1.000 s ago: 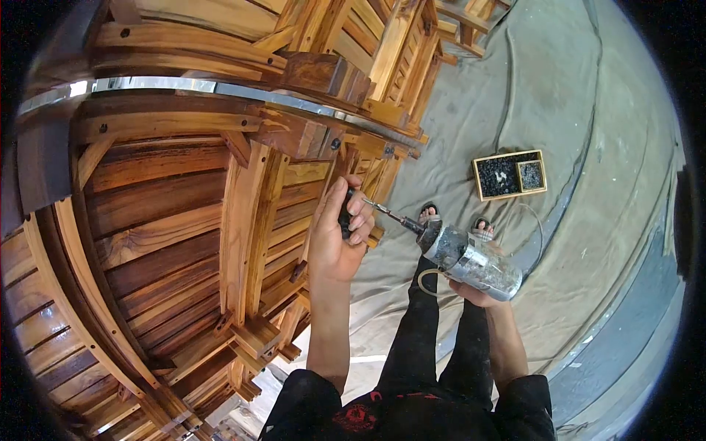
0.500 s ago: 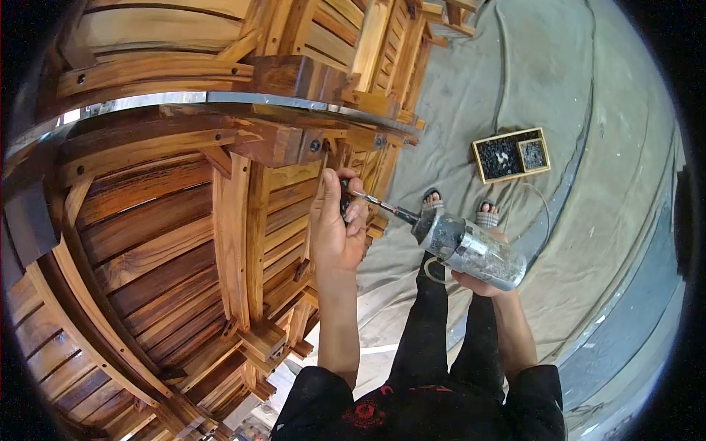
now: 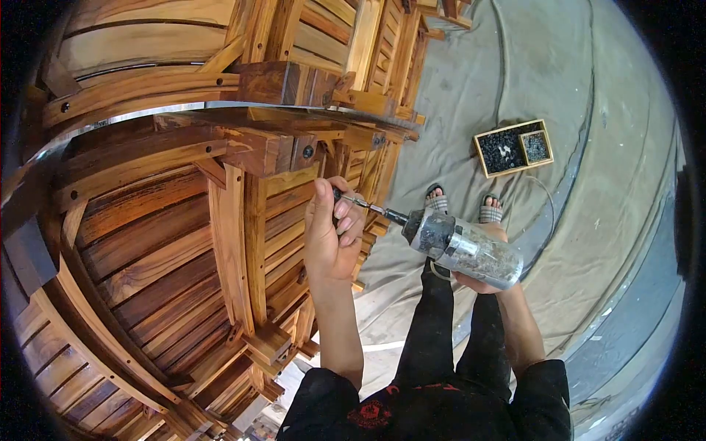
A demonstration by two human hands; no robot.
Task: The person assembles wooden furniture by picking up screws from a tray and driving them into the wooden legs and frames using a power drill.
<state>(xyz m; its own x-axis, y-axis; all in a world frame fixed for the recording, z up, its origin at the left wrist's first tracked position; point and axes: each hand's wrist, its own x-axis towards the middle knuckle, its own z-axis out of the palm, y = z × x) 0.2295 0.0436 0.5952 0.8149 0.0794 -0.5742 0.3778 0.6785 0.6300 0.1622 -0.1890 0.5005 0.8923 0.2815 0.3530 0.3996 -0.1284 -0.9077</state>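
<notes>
My left hand [image 3: 331, 239] is raised beside the wooden furniture, its fingers curled around small black pieces [image 3: 337, 197] whose exact kind I cannot make out. From below, my right hand [image 3: 482, 284] grips a worn silver and black power screwdriver [image 3: 471, 250], mostly hiding that hand's fingers. The screwdriver's thin bit [image 3: 365, 204] points left, and its tip meets or nearly meets a black piece at my left fingertips. Just up and left of my left hand, a wooden block [image 3: 279, 153] carries a dark round fitting [image 3: 307, 151] on its end.
Slatted wooden furniture [image 3: 239, 242] fills the left side, stacked in rows. On the cloth-covered floor [image 3: 456, 110] stands a wooden box [image 3: 487, 173] of small black pieces, with a smaller compartment of grey bits. A hose [image 3: 548, 198] runs near my sandalled feet.
Both hands and the screwdriver have shifted slightly left. The bit tip has come closer into my left fingers. The view has moved a little, so the furniture sits slightly further left.
</notes>
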